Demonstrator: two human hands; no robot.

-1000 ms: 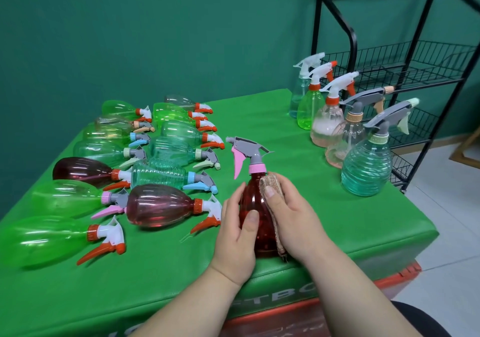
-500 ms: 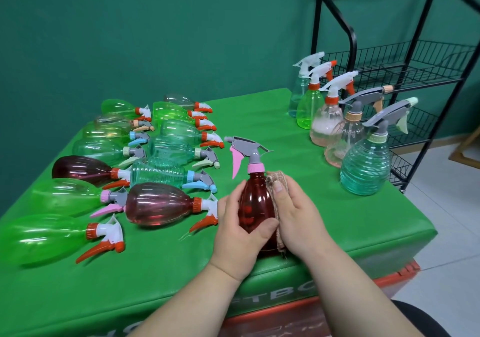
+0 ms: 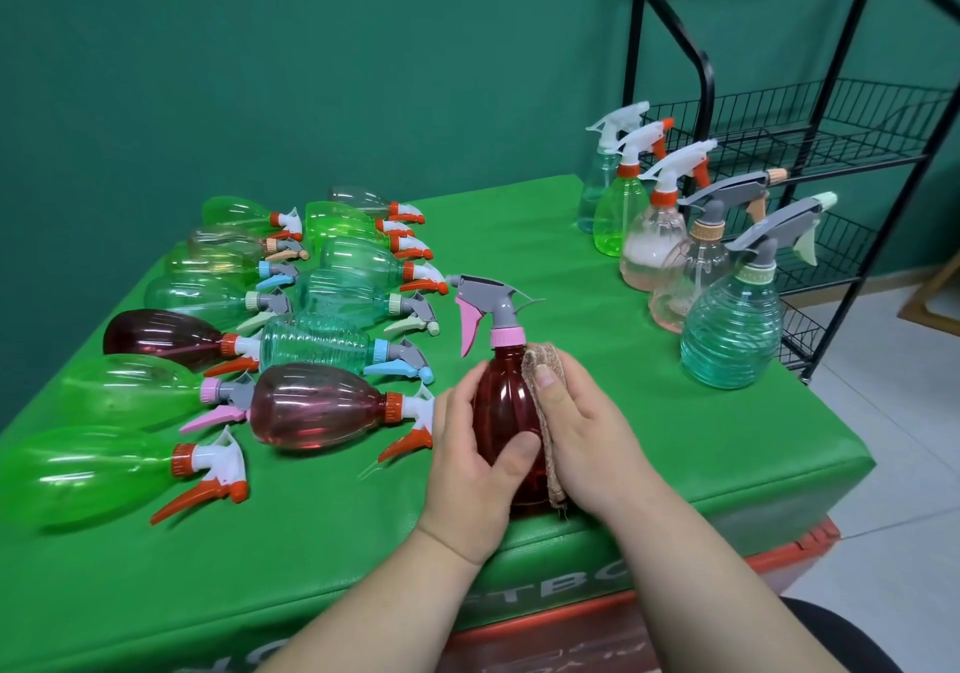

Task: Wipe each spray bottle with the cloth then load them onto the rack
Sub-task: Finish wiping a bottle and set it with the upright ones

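Head camera: up at the person's head, facing forward and down across the table [image 3: 571, 257].
Nearness: close in, with left hand [image 3: 470, 457] and right hand [image 3: 587, 438] mid-frame, forearms filling the bottom edge.
Far side: rack [image 3: 810, 127] beyond the right hand.

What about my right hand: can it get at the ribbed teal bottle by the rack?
Probably yes: the ribbed teal bottle stands at the near end of its row, bare green cover between it and the right hand. That hand holds the cloth against the red bottle, though.
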